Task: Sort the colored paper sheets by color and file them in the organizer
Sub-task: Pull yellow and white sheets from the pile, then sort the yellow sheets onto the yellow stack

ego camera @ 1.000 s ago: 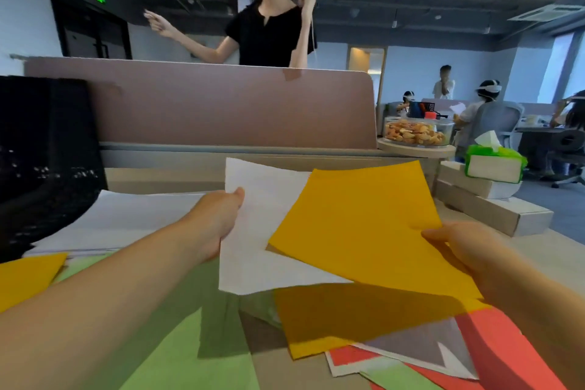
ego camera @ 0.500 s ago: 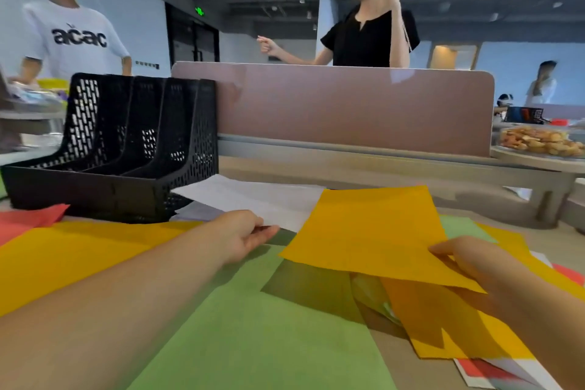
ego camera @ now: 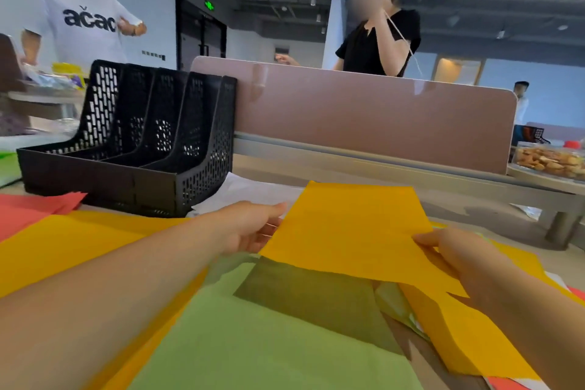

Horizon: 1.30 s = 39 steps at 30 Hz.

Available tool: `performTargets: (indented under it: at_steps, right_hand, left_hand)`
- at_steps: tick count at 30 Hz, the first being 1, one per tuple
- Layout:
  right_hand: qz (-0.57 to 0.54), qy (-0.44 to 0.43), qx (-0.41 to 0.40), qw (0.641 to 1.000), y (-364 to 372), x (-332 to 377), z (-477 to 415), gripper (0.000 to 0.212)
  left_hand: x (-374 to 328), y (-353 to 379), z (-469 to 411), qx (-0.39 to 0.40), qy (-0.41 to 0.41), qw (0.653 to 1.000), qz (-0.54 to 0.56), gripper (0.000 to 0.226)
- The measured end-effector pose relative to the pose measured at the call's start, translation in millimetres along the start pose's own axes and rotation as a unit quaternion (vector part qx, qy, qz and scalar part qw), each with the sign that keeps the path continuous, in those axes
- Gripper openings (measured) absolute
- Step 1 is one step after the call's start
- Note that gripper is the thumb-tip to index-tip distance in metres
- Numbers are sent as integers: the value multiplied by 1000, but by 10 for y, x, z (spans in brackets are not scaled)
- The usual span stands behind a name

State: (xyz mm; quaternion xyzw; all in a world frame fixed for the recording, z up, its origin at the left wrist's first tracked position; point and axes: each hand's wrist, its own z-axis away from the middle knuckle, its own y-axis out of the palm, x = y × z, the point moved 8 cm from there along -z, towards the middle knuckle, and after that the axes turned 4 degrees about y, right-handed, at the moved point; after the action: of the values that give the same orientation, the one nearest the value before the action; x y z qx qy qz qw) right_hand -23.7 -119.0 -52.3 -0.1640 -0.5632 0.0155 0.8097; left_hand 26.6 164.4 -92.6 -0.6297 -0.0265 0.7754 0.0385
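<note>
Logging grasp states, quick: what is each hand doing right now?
Left hand: at the left edge of the yellow sheet, fingers under it; grip cannot be told.
Right hand: pinches the yellow sheet at its right edge.

A yellow-orange sheet (ego camera: 351, 231) is held raised over the worktop at centre, flat and slightly tilted. It is pinched at its right edge by the right hand (ego camera: 452, 250). Its left edge is met by the left hand (ego camera: 250, 226), though a grip there cannot be confirmed. Beneath it, a green sheet (ego camera: 269, 342) is spread flat in the near middle. A second yellow sheet (ego camera: 468, 336) is laid to the right, and another yellow sheet (ego camera: 63, 244) to the left, with red sheets (ego camera: 28, 209) at the far-left edge. White sheets (ego camera: 253, 191) are seen just beyond the left hand. The black perforated organizer (ego camera: 152, 149) is stood upright at far left, its divided slots facing near.
</note>
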Motion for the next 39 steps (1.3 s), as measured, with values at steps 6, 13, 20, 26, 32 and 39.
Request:
performTargets:
  at_steps: [6, 13, 20, 26, 32, 39]
  right_hand:
    - [-17, -42, 96, 994, 893, 261, 246, 26]
    - [69, -26, 267, 961, 2160, 153, 674, 15]
    - [156, -3, 363, 919, 2956, -79, 1048, 11]
    - [126, 20, 369, 921, 3008, -87, 1153, 11]
    - [120, 9, 343, 932, 2531, -87, 992, 15]
    - [34, -67, 177, 981, 1381, -128, 398, 12]
  left_hand:
    - [-180, -950, 720, -84, 41, 993, -74, 4]
    - [123, -2238, 1574, -190, -39, 971, -138, 7]
    - [529, -2793, 2036, -240, -72, 926, -282, 21]
    - [446, -2676, 2050, -265, -77, 816, -507, 8]
    - [86, -2066, 1733, -244, 30, 796, -553, 39]
    - [-158, -761, 1056, -172, 143, 824, -520, 31]
